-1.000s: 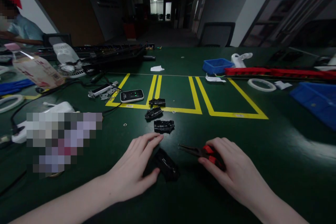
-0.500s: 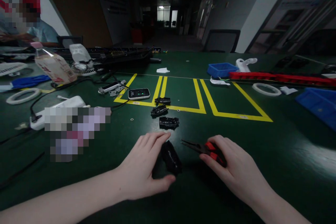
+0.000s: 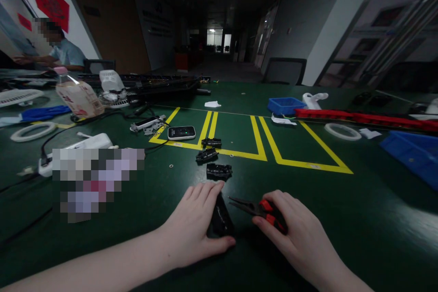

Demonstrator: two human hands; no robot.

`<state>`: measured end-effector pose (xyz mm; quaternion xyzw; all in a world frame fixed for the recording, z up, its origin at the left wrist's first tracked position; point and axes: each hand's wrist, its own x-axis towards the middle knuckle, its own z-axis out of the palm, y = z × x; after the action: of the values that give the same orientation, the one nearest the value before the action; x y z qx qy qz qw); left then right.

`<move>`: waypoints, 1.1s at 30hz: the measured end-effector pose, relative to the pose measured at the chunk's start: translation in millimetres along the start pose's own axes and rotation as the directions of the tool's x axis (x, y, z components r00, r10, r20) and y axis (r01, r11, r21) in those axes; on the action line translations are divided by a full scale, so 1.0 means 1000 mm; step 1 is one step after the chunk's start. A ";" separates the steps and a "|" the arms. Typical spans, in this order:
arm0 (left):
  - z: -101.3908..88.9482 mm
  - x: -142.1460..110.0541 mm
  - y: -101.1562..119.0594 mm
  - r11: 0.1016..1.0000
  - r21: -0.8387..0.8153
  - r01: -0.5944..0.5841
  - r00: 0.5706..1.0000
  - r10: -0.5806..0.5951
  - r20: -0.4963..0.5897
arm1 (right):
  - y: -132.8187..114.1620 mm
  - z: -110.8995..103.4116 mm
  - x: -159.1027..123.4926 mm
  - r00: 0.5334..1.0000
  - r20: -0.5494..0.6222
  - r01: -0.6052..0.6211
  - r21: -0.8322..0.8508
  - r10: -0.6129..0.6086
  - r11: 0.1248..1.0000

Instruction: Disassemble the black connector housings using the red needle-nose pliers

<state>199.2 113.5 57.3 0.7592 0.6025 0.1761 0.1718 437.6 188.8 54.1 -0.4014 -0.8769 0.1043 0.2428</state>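
Note:
My left hand [image 3: 195,223] spans a glossy black moulded part [image 3: 223,218], fingertips at its far end and thumb at its near end. The fingers cover part of its left side. In my right hand [image 3: 296,228] is a pair of needle-nose pliers [image 3: 251,205] with red and black handles. Their narrow jaws point left, just to the right of the black part. Beyond my left hand, three similar black parts lie in a row: a near one [image 3: 219,171], a middle one [image 3: 207,155] and a far one [image 3: 211,142].
Yellow tape [image 3: 308,164] marks boxes on the green table. A small lit device [image 3: 181,132], a bottle [image 3: 78,96] and a white power strip [image 3: 97,143] are to the left. Blue bins [image 3: 285,105] and a red strip [image 3: 362,117] are to the right. A person [image 3: 68,52] sits far left.
The view has tilted up slightly. My left hand's thumb has closed in toward the near end of the black part. The pliers' tips have moved a little left, nearer to it.

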 end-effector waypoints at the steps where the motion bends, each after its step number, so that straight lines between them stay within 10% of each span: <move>1: -0.001 0.000 0.000 1.000 -0.003 -0.002 1.000 0.002 0.009 | -0.001 0.000 0.000 1.000 0.001 0.004 -0.002 -0.004 1.000; 33: -0.025 0.053 -0.018 0.964 -0.261 -0.057 0.998 0.057 -0.007 | 0.030 0.011 0.042 0.974 -0.085 0.216 0.071 -0.209 0.974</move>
<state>183.1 170.5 74.4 0.7469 0.5520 0.2587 0.2654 428.5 240.3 47.5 -0.2989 -0.9000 0.0972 0.3021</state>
